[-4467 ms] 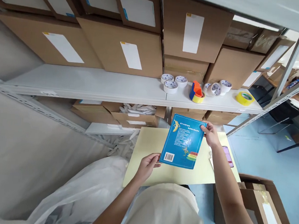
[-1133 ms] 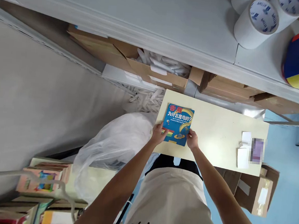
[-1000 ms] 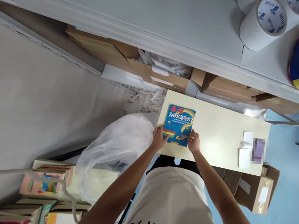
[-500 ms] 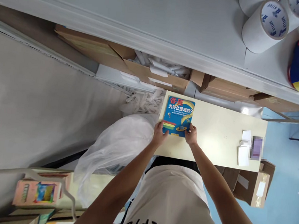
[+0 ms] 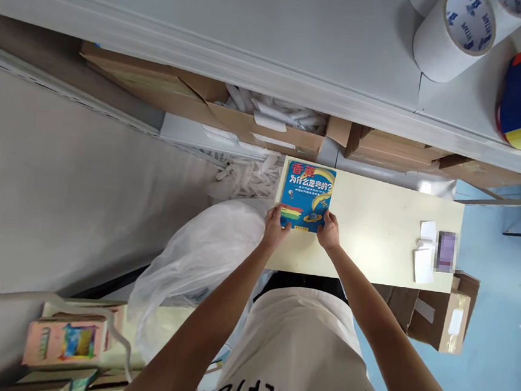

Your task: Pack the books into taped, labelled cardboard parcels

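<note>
Item: one blue book [image 5: 308, 196], front cover up, title upright to the person [image 5: 302, 345].
Book's place: over the left end of the desk [image 5: 375, 236]; whether resting on it or raised just above, cannot tell.
Book's long axis: runs away from the person, top edge farthest, leaning slightly right.
Left grip: left hand [image 5: 276, 226] closed on the lower left corner, thumb along the bottom of the cover.
Right grip: right hand [image 5: 330, 231] closed on the lower right edge, thumb at the cover; fingers beneath hidden.
Nearer hand: neither; both touch the book.
Book from grip: between the two hands and mostly forward of them; upper part free of any hold.
Right of book: bare desk, then paper slips [image 5: 424, 264] and a blurred purple thing [image 5: 446, 251] at the far end, well apart.
Left of book: plastic bag [image 5: 206, 233], near the left hand.
</note>
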Tool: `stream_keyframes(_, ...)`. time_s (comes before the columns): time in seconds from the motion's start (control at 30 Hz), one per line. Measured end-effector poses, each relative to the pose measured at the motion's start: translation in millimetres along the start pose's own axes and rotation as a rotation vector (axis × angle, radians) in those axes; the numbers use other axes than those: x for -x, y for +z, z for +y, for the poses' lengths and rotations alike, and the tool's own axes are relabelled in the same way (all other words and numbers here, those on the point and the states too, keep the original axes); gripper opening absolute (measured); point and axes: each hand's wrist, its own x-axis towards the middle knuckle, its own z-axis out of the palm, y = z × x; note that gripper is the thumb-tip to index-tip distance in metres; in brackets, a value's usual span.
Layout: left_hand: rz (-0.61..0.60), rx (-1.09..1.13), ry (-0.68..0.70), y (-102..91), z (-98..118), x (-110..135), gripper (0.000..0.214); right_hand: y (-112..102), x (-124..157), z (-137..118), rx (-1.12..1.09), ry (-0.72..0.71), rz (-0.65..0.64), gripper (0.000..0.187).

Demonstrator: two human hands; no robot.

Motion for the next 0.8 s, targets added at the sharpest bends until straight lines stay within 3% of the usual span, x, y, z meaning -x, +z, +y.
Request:
stream_keyframes(0.37,0.049,0.059,-0.041,6.9,1.6,-5.0,0.066,-7.0,-14.4,-2.5,0.038,0.011,-0.075,0.062)
stream_keyframes(0.6,0.077,0.002,-0.029,-0.2,18.1,-1.9,0.06,-18.1,2.4,-4.9,-0.068,-0.058,-0.026,0.072)
stream_keyframes(0.7,0.093,-0.006,0.003,-4.5,39.4,0.3,0.054,-39.2,15.0,-5.0,-0.217,-0.083,0.01,0.066)
stream_keyframes(0.8,0.054,0.041,0.139,-1.3,80.8,-4.5,0.043,-85.4,18.6,-9.1,-0.375,-0.12,0.123,0.055)
